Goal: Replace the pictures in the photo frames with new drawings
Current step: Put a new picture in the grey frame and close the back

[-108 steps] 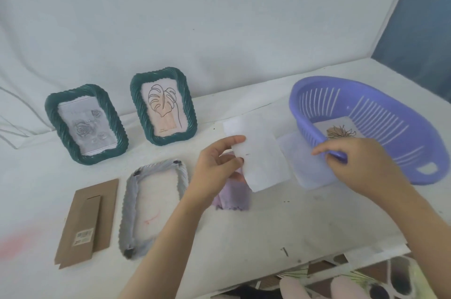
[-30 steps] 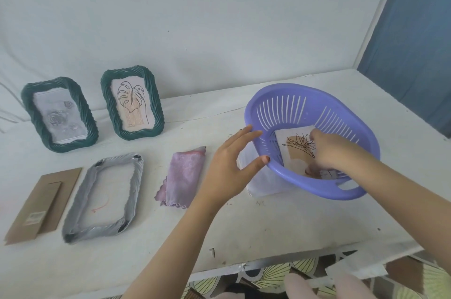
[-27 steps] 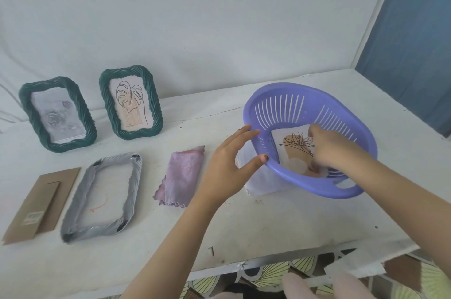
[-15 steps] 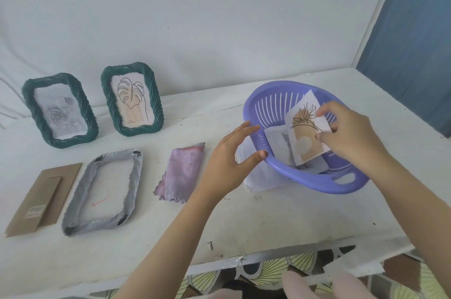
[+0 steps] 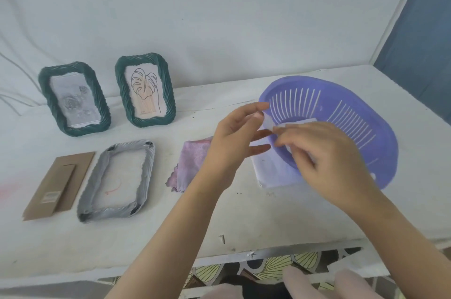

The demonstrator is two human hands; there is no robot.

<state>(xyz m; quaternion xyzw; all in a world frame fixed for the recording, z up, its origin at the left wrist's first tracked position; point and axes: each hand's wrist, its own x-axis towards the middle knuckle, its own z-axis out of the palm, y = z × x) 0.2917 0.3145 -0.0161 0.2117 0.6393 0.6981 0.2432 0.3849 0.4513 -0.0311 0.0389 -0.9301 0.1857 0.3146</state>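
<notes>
As our 2 forearms reach out over the near edge of the table (image 5: pixel 268 220), the right hand (image 5: pixel 324 152) grips the new drawing (image 5: pixel 268 125) between thumb and curled fingers. It holds the sheet in the air just above the near rim of the purple basket (image 5: pixel 353 123), blank side toward us. Our left hand (image 5: pixel 236 137) is beside it with loose, spread fingers. Its thumb and forefinger are at the sheet's corner, but we cannot tell whether they have closed on the paper. Past the left wrist lies the purple cloth (image 5: pixel 192 159). Further along are the grey frame (image 5: pixel 146 167), flat and without a backing, and just beside that its cardboard backing (image 5: pixel 58 184). A white sheet (image 5: pixel 273 172) is pinned under the basket's near side. At the back of the table 2 green frames stand upright, the grey-sketch frame (image 5: pixel 83 129) and the leaf frame (image 5: pixel 168 98). We judge the handover to be the weak point: thin paper pulled by 2 hands at once may crease or tear, and a light pinch may drop it back into the basket. Since only the blank side shows, it could also go into the grey frame facing the wrong way. A sleeve sweeping leftward might drag the cloth or nudge the frame.
</notes>
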